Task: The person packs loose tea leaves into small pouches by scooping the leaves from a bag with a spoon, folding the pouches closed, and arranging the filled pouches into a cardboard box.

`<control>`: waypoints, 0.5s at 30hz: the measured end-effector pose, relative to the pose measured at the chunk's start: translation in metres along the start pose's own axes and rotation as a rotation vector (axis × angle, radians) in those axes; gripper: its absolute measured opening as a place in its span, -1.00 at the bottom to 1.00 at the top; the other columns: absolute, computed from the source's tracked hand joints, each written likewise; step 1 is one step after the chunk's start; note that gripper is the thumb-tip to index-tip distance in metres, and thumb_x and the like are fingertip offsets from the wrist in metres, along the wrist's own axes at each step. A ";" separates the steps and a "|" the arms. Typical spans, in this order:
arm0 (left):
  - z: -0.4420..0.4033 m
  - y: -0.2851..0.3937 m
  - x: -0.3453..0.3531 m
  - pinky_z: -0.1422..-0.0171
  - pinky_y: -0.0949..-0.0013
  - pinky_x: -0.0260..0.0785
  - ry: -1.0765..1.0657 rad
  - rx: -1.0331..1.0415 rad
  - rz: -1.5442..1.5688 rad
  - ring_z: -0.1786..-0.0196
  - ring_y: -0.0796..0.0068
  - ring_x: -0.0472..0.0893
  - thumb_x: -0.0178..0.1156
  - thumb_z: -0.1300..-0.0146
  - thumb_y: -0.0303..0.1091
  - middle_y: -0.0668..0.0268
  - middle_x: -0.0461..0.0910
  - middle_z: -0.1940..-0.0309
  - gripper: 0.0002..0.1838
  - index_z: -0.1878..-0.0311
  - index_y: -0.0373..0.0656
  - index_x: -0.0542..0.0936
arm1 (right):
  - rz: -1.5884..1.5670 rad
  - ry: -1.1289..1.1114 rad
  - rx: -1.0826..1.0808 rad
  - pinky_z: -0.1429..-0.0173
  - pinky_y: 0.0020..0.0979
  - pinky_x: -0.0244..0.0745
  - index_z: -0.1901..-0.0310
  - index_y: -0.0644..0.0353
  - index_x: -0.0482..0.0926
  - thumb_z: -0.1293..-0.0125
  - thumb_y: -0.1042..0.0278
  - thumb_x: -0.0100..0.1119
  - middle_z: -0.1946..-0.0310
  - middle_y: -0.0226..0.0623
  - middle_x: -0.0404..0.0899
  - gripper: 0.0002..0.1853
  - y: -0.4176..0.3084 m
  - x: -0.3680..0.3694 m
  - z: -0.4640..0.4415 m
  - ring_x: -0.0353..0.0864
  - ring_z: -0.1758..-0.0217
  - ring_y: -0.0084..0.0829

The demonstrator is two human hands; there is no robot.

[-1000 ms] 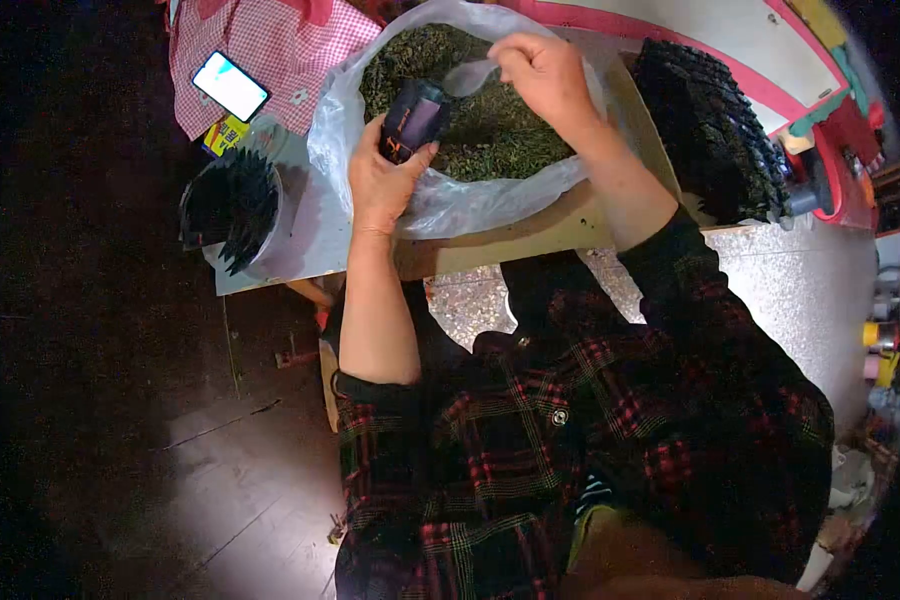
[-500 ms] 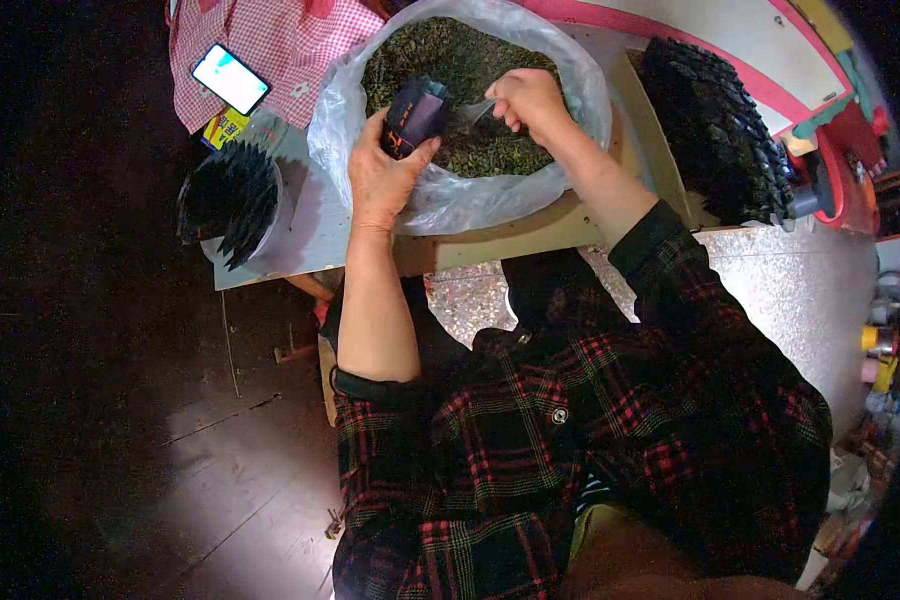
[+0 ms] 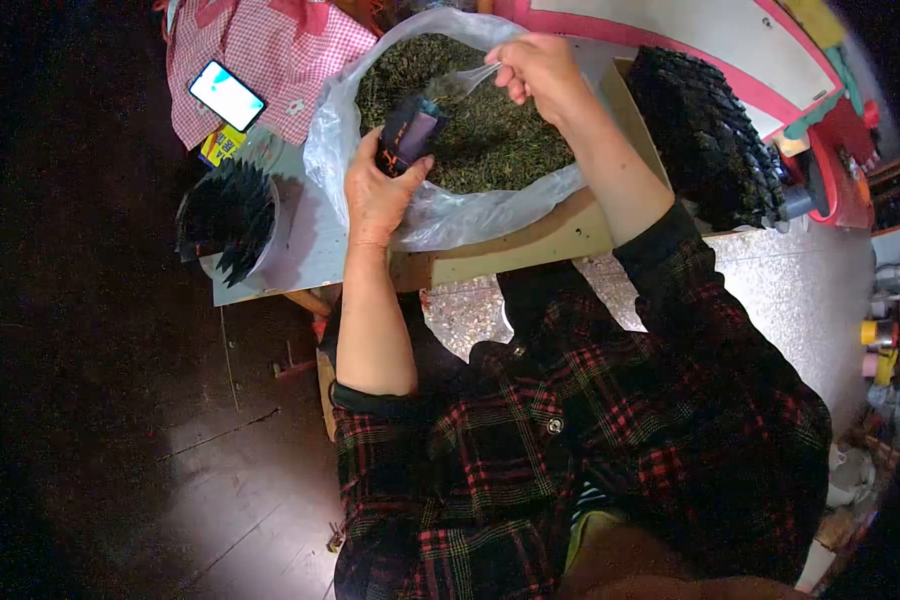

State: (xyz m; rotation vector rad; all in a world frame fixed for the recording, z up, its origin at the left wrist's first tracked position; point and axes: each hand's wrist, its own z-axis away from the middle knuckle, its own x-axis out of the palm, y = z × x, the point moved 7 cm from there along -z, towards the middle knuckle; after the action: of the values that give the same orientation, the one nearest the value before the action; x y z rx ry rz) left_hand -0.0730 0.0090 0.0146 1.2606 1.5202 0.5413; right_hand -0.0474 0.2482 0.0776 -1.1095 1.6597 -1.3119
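My left hand (image 3: 375, 192) is closed around a small dark pouch (image 3: 410, 135) with orange markings, tilted with its mouth toward the upper right. My right hand (image 3: 535, 72) pinches the handle of a shiny spoon (image 3: 467, 80); its bowl end is near the pouch mouth, and whether they touch I cannot tell. Both hands are over a large clear plastic bag (image 3: 330, 140), its rim spread wide. Dried green leaves (image 3: 515, 150) that look like tea fill the bag.
A tub of dark pouches (image 3: 232, 215) stands at the left table corner. Behind it lie a lit phone (image 3: 227, 95), a checkered cloth (image 3: 235, 45) and a yellow packet (image 3: 222, 145). Many dark pouches (image 3: 710, 130) are stacked at the right, beside a red container (image 3: 845, 165).
My right hand has risen with the spoon, whose bowl is now up near the pouch mouth rather than low over the leaves. The left hand has shifted slightly, still holding the pouch.
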 end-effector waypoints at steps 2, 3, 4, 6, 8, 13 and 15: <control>0.000 -0.002 0.001 0.00 0.32 0.44 0.001 -0.002 0.070 0.15 0.28 0.62 0.51 0.16 -0.26 0.12 0.63 0.19 -0.35 -0.05 -0.26 0.51 | 0.042 -0.016 -0.007 0.69 -0.54 0.26 0.34 0.32 0.63 -0.23 0.41 0.05 0.64 -0.31 0.52 -0.81 -0.005 0.013 0.006 0.34 0.76 -0.62; 0.001 0.000 0.001 0.00 0.32 0.44 0.001 -0.003 0.068 0.15 0.28 0.62 0.51 0.16 -0.26 0.12 0.63 0.19 -0.35 -0.05 -0.26 0.51 | 0.132 -0.049 -0.033 0.69 -0.56 0.26 0.34 0.30 0.63 -0.23 0.41 0.05 0.64 -0.32 0.53 -0.82 -0.008 0.023 0.009 0.35 0.76 -0.63; 0.001 0.002 0.000 0.01 0.33 0.44 -0.002 0.005 0.045 0.16 0.30 0.62 0.51 0.16 -0.28 0.13 0.63 0.19 -0.35 -0.05 -0.26 0.51 | 0.222 -0.083 -0.058 0.69 -0.57 0.26 0.34 0.28 0.64 -0.23 0.42 0.05 0.65 -0.34 0.54 -0.82 -0.011 0.033 0.013 0.36 0.76 -0.65; 0.001 0.006 0.000 0.01 0.34 0.44 -0.004 0.012 0.020 0.17 0.32 0.62 0.51 0.17 -0.30 0.14 0.63 0.20 -0.36 -0.04 -0.26 0.51 | 0.376 -0.105 -0.298 0.59 -0.51 0.37 0.33 0.27 0.64 -0.20 0.42 0.06 0.67 -0.36 0.54 -0.83 -0.026 0.052 0.025 0.48 0.67 -0.61; 0.002 0.006 0.000 0.01 0.37 0.44 -0.009 -0.012 0.065 0.18 0.37 0.61 0.52 0.17 -0.33 0.17 0.63 0.20 -0.36 -0.04 -0.27 0.51 | 0.519 -0.102 -0.517 0.43 -0.38 0.47 0.34 0.27 0.61 -0.17 0.43 0.09 0.62 -0.28 0.57 -0.86 -0.036 0.069 0.041 0.59 0.57 -0.46; 0.001 0.007 -0.001 0.01 0.39 0.43 -0.013 -0.034 0.148 0.17 0.40 0.60 0.52 0.17 -0.33 0.19 0.63 0.20 -0.35 -0.04 -0.27 0.50 | 0.775 -0.162 -0.936 0.33 -0.32 0.50 0.39 0.24 0.60 -0.11 0.47 0.16 0.47 -0.16 0.59 -0.93 -0.069 0.084 0.067 0.60 0.46 -0.19; 0.000 0.005 0.000 0.01 0.39 0.43 -0.024 -0.040 0.153 0.17 0.40 0.60 0.52 0.17 -0.32 0.19 0.63 0.19 -0.35 -0.05 -0.27 0.50 | 0.732 0.006 -0.991 0.35 -0.37 0.48 0.37 0.25 0.60 -0.14 0.48 0.15 0.50 -0.19 0.59 -0.93 -0.080 0.068 0.067 0.63 0.47 -0.33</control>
State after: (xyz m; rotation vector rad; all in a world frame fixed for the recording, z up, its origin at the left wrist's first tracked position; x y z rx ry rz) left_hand -0.0707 0.0107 0.0186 1.3550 1.3935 0.6498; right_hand 0.0045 0.1534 0.1396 -0.8077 2.4601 0.0229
